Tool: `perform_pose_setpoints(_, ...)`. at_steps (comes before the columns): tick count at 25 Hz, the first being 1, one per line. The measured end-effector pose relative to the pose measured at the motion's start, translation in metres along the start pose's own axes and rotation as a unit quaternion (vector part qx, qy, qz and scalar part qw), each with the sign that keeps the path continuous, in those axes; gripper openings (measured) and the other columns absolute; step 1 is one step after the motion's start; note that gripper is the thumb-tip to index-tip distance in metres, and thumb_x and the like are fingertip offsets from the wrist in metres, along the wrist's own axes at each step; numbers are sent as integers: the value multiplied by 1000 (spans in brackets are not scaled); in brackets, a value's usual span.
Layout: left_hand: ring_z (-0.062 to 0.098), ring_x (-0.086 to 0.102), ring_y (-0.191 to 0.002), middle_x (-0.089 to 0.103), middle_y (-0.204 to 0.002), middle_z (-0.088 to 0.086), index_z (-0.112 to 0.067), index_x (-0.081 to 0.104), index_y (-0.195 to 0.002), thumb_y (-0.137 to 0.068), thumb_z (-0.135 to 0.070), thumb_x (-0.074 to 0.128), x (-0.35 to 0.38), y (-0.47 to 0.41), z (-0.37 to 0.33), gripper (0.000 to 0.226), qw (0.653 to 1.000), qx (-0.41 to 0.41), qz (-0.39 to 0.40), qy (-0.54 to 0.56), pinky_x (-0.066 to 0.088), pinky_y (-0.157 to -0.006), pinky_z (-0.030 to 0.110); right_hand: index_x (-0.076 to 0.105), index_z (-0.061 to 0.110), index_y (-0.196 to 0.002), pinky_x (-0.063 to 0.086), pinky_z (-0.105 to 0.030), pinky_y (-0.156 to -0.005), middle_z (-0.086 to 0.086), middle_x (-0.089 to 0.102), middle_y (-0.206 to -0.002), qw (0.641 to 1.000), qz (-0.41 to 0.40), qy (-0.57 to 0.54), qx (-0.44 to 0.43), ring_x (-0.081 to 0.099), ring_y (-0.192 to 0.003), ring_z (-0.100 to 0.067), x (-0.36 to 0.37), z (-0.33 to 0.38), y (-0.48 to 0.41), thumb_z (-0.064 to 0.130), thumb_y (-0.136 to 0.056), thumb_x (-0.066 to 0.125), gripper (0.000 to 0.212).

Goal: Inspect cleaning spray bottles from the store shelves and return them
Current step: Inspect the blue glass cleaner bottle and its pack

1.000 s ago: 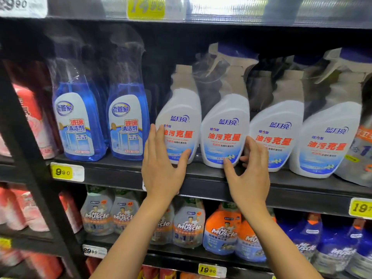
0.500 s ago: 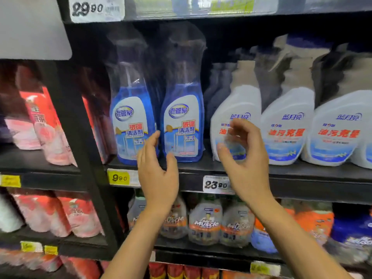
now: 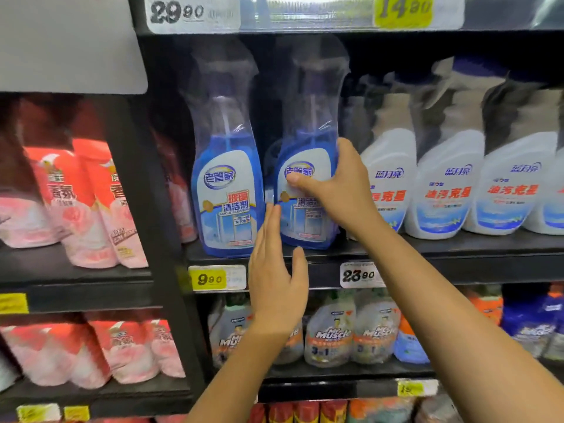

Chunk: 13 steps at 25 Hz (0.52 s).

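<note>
**Right hand closes on a blue glass-cleaner bottle; left hand waits open below**

The right hand (image 3: 341,190) is wrapped round the body of the right-hand blue spray bottle (image 3: 305,190), thumb pressed across the front label and the fingers out of sight behind it. The left hand (image 3: 276,276) is spread flat and empty, fingertips reaching up to the bottle's lower left edge; whether they touch it I cannot tell.

The bottle stands on the middle shelf (image 3: 457,257), just beside its twin blue bottle (image 3: 227,193) to the left and the white spray bottles (image 3: 445,184) to the right.

It looks well filled with liquid, so I would expect real weight low down. A clear film sleeve runs up over the trigger head; that film is likely slick and crinkly, and would give under the fingers. The firm, labelled body seems the safest place to grip, with the free palm under the base as it comes off the shelf.
</note>
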<state>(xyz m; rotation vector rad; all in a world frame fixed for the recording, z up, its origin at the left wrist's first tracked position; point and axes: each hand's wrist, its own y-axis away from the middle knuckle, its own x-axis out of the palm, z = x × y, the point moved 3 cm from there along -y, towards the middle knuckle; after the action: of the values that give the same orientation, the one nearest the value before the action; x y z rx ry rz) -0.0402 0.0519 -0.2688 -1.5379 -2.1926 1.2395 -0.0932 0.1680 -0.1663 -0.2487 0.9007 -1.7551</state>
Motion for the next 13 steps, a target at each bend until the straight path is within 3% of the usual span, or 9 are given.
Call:
perform_pose_setpoints(2, -9, 11, -138, 9, -152, -28, -45, 5, -141, -95, -14, 54, 2, -1, -3, 75, 1000, -9, 7, 14, 10, -112, 9, 52, 17, -111, 53, -40, -86, -3, 65, -108, 999, 7, -44, 0, 64, -99, -18, -3, -3, 6, 27, -70, 85, 53)
perform_pose_setpoints(4, -6, 9, -141, 10, -158, -18, -42, 4, -144, -95, -19, 56, 4, -1, -7, 76, 999, -15, 3, 35, 6, -108, 1, 52, 17, -113, 56, -38, -85, 3, 69, -104, 993, 32, -109, 1, 68, -96, -12, -5, -3, 12, 25, -73, 83, 51)
perform_pose_setpoints(6, -3, 12, -143, 13, -160, -12, -39, 5, -148, -93, -26, 60, 4, -2, -8, 79, 998, -31, 1, 58, 12, -111, 7, 52, 16, -112, 56, -34, -82, 6, 69, -100, 990, 36, -135, -9, 68, -93, -11, -10, -3, 14, 22, -75, 81, 47)
perform_pose_setpoints(10, 3, 26, -141, 27, -155, -15, -37, 14, -149, -79, -45, 72, 0, 0, -11, 92, 993, -58, 19, 100, 33, -113, 34, 58, 13, -112, 57, -37, -81, -4, 71, -101, 982, 23, -187, -9, 70, -93, -19, -30, 1, 26, 21, -73, 79, 45)
perform_pose_setpoints(13, -1, 48, -127, 46, -138, -27, -47, 25, -143, -70, -40, 78, -4, 10, -24, 91, 966, -45, 94, 236, 47, -95, 20, 61, 11, -107, 57, -36, -76, -9, 72, -96, 961, 31, -276, 4, 71, -88, -24, -46, 2, 46, 13, -74, 76, 36)
